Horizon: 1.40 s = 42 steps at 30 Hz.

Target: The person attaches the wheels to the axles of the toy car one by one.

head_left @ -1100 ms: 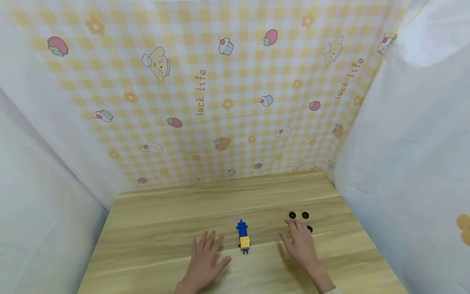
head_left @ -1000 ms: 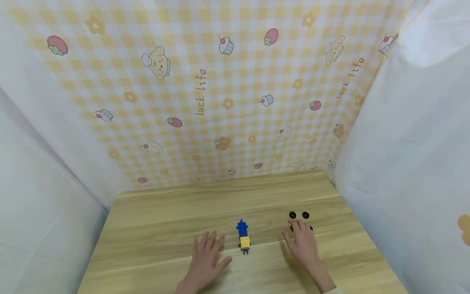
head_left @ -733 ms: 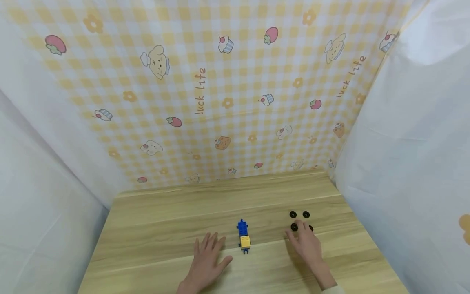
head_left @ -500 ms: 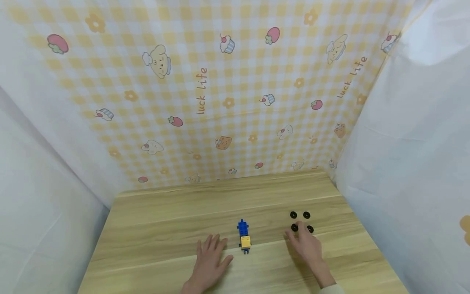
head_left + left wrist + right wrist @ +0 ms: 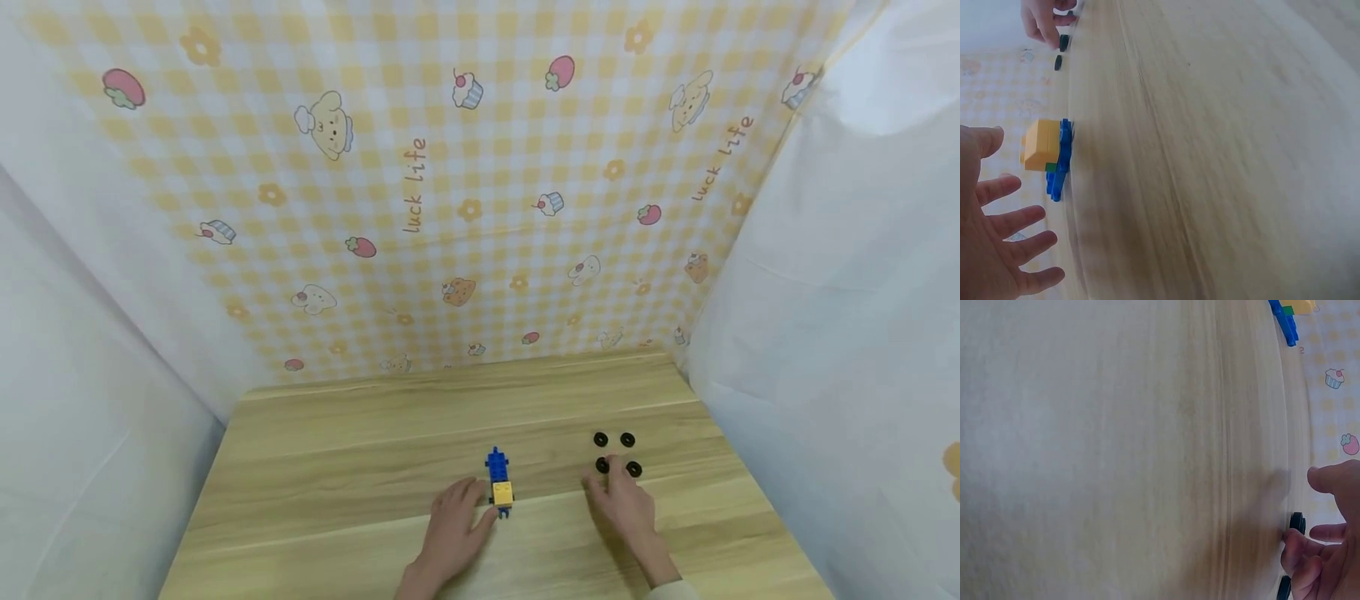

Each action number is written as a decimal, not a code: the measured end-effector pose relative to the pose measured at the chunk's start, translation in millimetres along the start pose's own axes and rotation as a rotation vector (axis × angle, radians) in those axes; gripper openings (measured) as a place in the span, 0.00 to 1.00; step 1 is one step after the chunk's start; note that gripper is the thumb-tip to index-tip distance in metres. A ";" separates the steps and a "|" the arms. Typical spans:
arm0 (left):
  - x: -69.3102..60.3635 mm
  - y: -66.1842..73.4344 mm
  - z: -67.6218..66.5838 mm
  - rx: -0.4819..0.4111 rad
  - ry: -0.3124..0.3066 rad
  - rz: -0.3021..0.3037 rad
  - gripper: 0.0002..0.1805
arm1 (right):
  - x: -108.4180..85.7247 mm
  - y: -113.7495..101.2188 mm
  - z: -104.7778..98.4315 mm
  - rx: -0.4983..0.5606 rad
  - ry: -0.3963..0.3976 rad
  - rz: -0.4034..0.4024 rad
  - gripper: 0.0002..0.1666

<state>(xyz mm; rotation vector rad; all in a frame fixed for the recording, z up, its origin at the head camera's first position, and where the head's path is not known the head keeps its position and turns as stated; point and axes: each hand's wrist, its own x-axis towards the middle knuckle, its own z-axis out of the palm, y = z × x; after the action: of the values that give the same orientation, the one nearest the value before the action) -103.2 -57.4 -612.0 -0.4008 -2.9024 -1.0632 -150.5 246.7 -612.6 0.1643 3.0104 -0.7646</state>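
Blue below and yellow on top, the toy (image 5: 498, 480) rests on the surface (image 5: 360, 467), between one and two o'clock from my left hand (image 5: 453, 533). That hand is just beside it, fingers extended, thumb spread, gripping nothing. Four black rings (image 5: 632, 442) lie between two and three o'clock from the toy. My right hand (image 5: 627, 502) is at them, thumb apart from index finger, nothing gripped; the index fingertip (image 5: 615, 462) shows between the two nearer rings, and I can't tell whether it touches either.
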 end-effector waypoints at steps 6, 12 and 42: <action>9.0 7.9 6.6 0.014 -0.013 0.007 0.29 | 0.8 4.2 5.8 -0.021 0.007 0.015 0.38; 17.9 14.2 16.5 0.023 -0.020 -0.015 0.33 | 5.8 6.3 9.2 -0.049 0.054 0.020 0.36; 37.5 8.1 38.3 -0.192 0.230 -0.188 0.13 | 5.1 6.4 22.1 0.135 0.213 0.010 0.12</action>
<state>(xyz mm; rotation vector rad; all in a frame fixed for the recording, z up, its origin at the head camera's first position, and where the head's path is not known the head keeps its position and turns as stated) -134.9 -18.3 -632.1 -0.0044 -2.6850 -1.3217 -154.7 242.3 -635.4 0.2806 3.1508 -1.0112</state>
